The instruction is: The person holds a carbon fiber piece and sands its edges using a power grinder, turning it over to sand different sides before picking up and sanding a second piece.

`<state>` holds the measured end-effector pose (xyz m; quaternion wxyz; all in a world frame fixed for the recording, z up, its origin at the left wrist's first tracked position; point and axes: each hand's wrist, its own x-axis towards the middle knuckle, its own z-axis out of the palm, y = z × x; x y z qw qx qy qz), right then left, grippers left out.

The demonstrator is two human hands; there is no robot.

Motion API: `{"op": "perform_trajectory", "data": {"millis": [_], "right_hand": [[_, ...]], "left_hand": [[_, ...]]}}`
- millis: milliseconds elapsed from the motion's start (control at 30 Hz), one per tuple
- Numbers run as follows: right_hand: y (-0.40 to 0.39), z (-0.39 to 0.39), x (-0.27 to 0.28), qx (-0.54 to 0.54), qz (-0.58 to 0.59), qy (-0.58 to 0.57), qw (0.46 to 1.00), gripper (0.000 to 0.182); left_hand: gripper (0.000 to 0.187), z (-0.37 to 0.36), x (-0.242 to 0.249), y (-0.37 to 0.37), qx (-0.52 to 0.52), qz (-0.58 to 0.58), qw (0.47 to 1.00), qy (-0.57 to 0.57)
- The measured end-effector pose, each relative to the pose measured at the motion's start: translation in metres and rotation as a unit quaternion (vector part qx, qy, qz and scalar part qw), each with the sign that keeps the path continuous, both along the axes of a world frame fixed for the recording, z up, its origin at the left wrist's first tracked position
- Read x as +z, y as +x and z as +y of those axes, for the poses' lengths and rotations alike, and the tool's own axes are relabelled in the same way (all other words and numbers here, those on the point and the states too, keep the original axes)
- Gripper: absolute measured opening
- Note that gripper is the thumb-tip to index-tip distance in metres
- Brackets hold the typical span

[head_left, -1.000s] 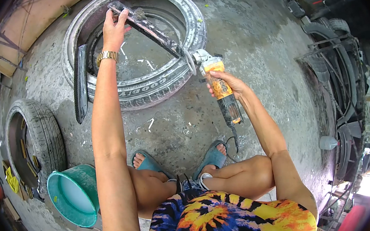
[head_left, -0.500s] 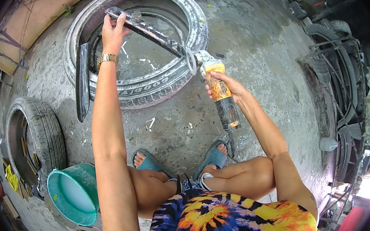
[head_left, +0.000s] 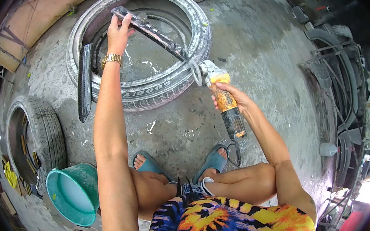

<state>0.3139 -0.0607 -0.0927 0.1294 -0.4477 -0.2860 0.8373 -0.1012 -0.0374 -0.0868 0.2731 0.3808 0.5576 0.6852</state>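
Observation:
My left hand (head_left: pixel 119 35) is closed on the far end of a long, dark, glossy strip (head_left: pixel 153 32). The strip slants across the opening of a dusty tyre (head_left: pixel 148 94) lying flat on the floor, its near end over the tyre's right rim. My right hand (head_left: pixel 235 98) is wrapped round a worn yellow and black angle grinder (head_left: pixel 232 118). Its disc (head_left: pixel 196 73) stands edge-on beside the tyre's right side, just below the strip's near end. A second strip with a carbon-fibre pattern (head_left: pixel 85 87) leans on the tyre's left edge.
A green bucket (head_left: pixel 87 179) of cloudy liquid stands at my left, near another tyre (head_left: pixel 50 136) standing upright. Racks with dark car parts (head_left: pixel 344 75) line the right side. The grinder's cord (head_left: pixel 237 155) runs down by my right foot. The concrete floor (head_left: pixel 269 73) has wet patches.
The grinder has shifted slightly down and right, its disc now a little farther from the strip's end. My left hand keeps hold of the strip. The view has shifted slightly.

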Motion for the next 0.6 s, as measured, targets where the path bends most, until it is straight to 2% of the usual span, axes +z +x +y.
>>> {"op": "perform_trajectory", "data": {"millis": [233,300,367,400,567,600], "right_hand": [[0.004,0.021,0.014,0.009,-0.003,0.061,0.998,0.039],[0.0,0.024,0.016,0.02,-0.011,0.08,0.997,0.039],[-0.004,0.026,0.014,0.03,-0.019,0.091,0.995,0.041],[-0.006,0.027,0.013,0.031,-0.019,0.094,0.995,0.041],[-0.013,0.032,0.01,0.027,-0.022,0.106,0.994,0.042],[-0.014,0.032,0.01,0.028,-0.023,0.107,0.994,0.042]], "left_hand": [[0.039,0.015,0.046,0.031,-0.106,0.045,0.993,0.027],[0.04,0.021,0.051,0.041,-0.107,0.052,0.992,0.036],[0.045,0.029,0.05,0.046,-0.099,0.105,0.988,0.062],[0.049,0.034,0.05,0.045,-0.084,0.17,0.98,0.064],[0.049,0.037,0.056,0.058,-0.098,0.157,0.979,0.083],[0.049,0.037,0.057,0.059,-0.094,0.19,0.973,0.094]]}}
